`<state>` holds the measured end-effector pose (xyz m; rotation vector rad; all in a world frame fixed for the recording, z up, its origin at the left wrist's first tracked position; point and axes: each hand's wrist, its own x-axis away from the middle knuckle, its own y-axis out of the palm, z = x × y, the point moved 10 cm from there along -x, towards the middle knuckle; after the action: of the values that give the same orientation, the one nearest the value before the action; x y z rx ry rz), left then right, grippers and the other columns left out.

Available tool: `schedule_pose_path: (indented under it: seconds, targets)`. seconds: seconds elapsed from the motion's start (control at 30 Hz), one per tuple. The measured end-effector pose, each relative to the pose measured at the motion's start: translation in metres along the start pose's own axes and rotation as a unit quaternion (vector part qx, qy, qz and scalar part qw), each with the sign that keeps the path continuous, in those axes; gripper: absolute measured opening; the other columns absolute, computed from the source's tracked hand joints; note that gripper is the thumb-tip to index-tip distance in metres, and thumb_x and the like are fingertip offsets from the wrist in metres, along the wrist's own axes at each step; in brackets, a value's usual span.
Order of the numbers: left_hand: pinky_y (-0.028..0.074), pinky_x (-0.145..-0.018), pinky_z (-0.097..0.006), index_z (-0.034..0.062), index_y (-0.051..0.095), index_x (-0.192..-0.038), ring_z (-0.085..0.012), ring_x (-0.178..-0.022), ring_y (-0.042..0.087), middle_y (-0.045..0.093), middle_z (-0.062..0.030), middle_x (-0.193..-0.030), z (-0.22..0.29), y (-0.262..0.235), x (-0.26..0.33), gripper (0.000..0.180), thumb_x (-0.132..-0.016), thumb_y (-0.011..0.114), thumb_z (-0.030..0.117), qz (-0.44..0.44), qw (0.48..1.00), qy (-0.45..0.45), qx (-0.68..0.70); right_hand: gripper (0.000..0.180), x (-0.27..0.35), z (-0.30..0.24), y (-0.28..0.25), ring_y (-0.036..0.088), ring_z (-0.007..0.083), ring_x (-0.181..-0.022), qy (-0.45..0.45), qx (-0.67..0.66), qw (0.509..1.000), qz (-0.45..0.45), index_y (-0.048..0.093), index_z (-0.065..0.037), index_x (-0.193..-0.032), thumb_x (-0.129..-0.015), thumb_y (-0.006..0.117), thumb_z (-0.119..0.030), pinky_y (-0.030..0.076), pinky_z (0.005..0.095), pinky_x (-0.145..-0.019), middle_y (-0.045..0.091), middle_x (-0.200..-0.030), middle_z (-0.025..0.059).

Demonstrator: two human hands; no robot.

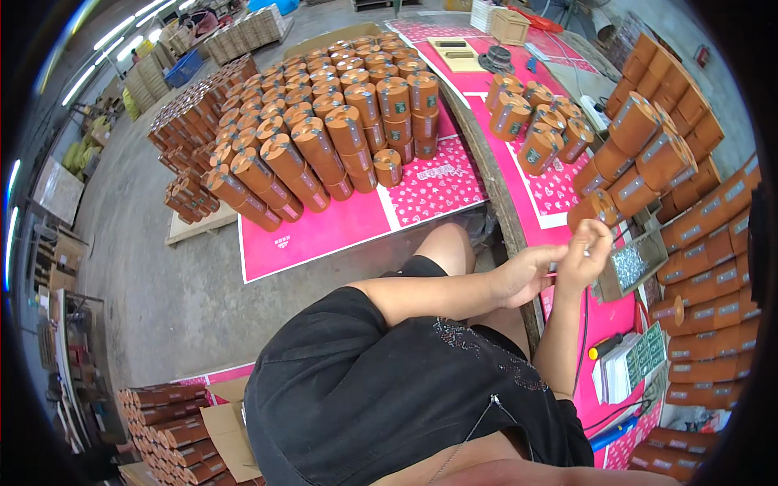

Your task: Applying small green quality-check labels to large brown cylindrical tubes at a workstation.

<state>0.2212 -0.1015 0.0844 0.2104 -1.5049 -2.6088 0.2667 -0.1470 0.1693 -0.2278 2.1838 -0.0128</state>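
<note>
My left hand and my right hand meet over the edge of the pink-covered bench. The left one's thumb and fingers are closed in a pinch, with a small pale bit showing at the tips, too small to name. My right hand's fingers are curled together; whatever they hold is hidden. Just beyond them lies a brown cylindrical box, apart from the left hand and close to the right fingertips. Beside the right hand stands a tray heaped with small silvery metal pieces.
Brown cylinders stand on the bench ahead, and more are stacked along its right side. A large block of cylinders fills a low pink-covered platform to the left. A yellow-and-black-handled tool and green-printed cards lie nearer me.
</note>
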Motion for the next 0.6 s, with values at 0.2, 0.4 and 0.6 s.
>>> schedule_pose_path:
  seconds: [0.2, 0.4, 0.6]
  targets:
    - [0.036, -0.09, -0.038, 0.0084, 0.041, -0.115, -0.0222, -0.102, 0.048, 0.05, -0.009, -0.109, 0.044, -0.006, 0.009, 0.041, -0.088, 0.034, 0.039, -0.056, 0.992, -0.011, 0.114, 0.025, 0.024, -0.028, 0.066, 0.052, 0.032, -0.094, -0.085, 0.083, 0.954, -0.276, 0.051, 0.002, -0.104, -0.081, 0.044, -0.006, 0.039, 0.0368, -0.082, 0.054, -0.098, 0.0183]
    - [0.029, -0.096, -0.041, 0.0179, -0.009, -0.135, -0.0275, -0.108, 0.043, 0.033, -0.0141, -0.126, 0.081, 0.0, 0.023, 0.075, -0.084, 0.038, 0.049, -0.093, 0.986, 0.042, 0.135, 0.031, 0.04, -0.041, 0.089, 0.055, 0.0298, -0.092, -0.193, 0.113, 0.918, -0.328, 0.047, 0.002, -0.114, -0.086, 0.036, -0.008, 0.041, 0.0372, -0.083, 0.053, -0.105, 0.018]
    - [0.035, -0.091, -0.039, 0.023, -0.009, -0.134, -0.0306, -0.112, 0.04, 0.015, -0.0165, -0.135, 0.089, -0.02, 0.029, 0.076, -0.084, 0.044, 0.043, -0.016, 0.996, -0.009, -0.087, 0.033, -0.028, 0.026, 0.062, 0.04, 0.0059, -0.043, 0.109, -0.204, 0.964, -0.133, 0.039, 0.0, -0.12, -0.092, 0.032, -0.015, 0.034, 0.0184, -0.038, 0.04, -0.051, -0.0015]
